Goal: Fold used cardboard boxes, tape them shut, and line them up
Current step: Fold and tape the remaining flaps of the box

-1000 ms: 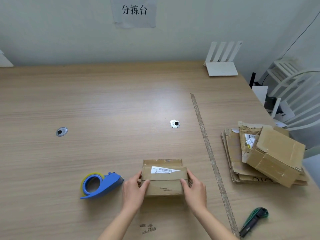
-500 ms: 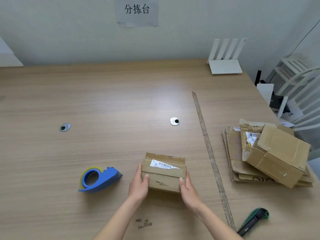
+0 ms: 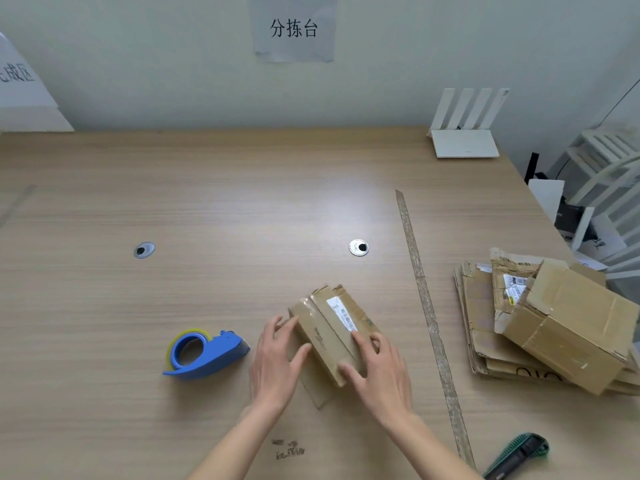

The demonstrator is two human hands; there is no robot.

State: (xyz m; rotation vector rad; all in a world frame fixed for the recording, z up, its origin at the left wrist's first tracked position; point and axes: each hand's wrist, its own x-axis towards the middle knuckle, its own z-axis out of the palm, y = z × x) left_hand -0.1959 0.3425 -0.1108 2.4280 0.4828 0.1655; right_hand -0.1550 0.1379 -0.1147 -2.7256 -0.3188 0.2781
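Box (image 3: 332,336) skewed on desk (image 3: 242,209), right of dispenser (image 3: 204,353). Left hand (image 3: 277,362) fingers straight against box's left side; right hand (image 3: 379,372) fingers flat on top.

My hands cover the box's (image 3: 332,336) near end, so I can't see that edge. Its label (image 3: 342,313) is too small for me to read. The knife (image 3: 516,457) runs off the bottom edge. The stack (image 3: 479,313) is cut by the right edge, and the sign (image 3: 20,88) at left, perhaps a card, is half out of view.
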